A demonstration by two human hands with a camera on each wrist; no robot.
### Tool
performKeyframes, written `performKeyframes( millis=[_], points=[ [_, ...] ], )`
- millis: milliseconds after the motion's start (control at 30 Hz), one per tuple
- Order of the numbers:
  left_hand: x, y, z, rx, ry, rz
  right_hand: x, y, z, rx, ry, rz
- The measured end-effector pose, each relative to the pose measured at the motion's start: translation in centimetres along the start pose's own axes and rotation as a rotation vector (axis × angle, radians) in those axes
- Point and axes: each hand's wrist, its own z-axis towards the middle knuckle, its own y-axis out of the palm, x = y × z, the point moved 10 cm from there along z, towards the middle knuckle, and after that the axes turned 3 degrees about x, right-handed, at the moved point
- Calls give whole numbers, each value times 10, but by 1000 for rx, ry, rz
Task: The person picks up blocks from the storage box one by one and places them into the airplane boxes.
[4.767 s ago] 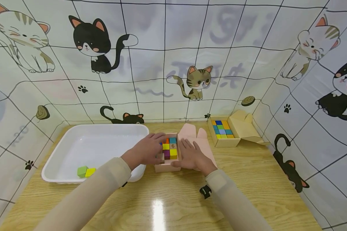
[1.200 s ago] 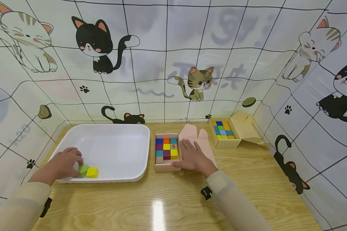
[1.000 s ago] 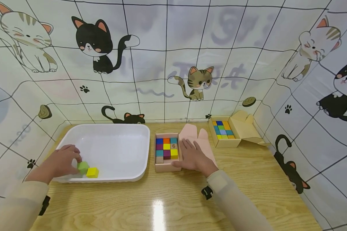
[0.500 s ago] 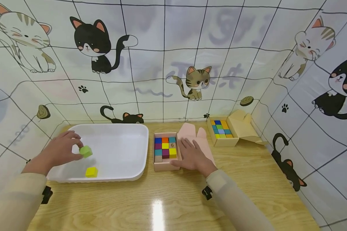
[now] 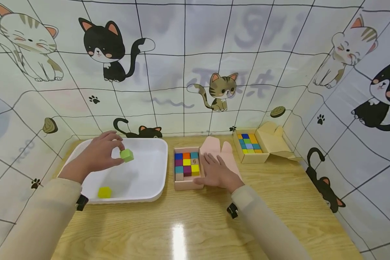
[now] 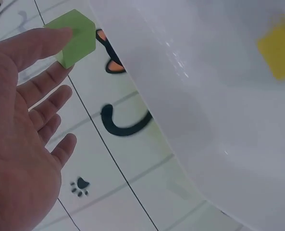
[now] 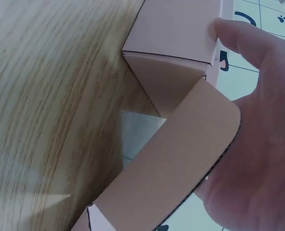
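Observation:
Between thumb and fingertips, my left hand (image 5: 100, 153) pinches a light green cube (image 5: 127, 155) above the white tray (image 5: 143, 196). In the left wrist view the green cube (image 6: 75, 38) sits at the thumb tip, with the other fingers slightly bent. A yellow cube (image 5: 104, 192) lies in the tray near its front edge. My right hand (image 5: 217, 170) rests with spread fingers on the folded-back lid (image 5: 225, 159) of a pink box (image 5: 188, 186), its thumb at the box's side. Coloured cubes (image 5: 186, 161), one marked 6, fill most of the box; its front right part shows no cube.
A cream box (image 5: 255, 159) of coloured cubes, lid (image 5: 273, 141) open, stands behind to the right. The wooden table (image 5: 143, 234) meets a cat-patterned cloth (image 5: 169, 90) at the back and sides.
My left hand took hold of the green cube in the tray, lifted it and carried it right, away from the yellow cube. My right hand stays on the lid.

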Motion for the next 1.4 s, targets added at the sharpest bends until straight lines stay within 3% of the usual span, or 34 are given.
performKeyframes(
  millis=[267,633,833,1400],
  points=[
    [57,4,33,30,131,-47,2,-2,2,-3,-1,-6],
    [119,30,62,-29,208,-47,5,1,9,-13,18,15],
    [138,50,71,-84,207,-62,6,3,11,-53,25,17],
    [160,108,77,-258,183,-52,2,-2,8,-33,-3,18]
  ],
)
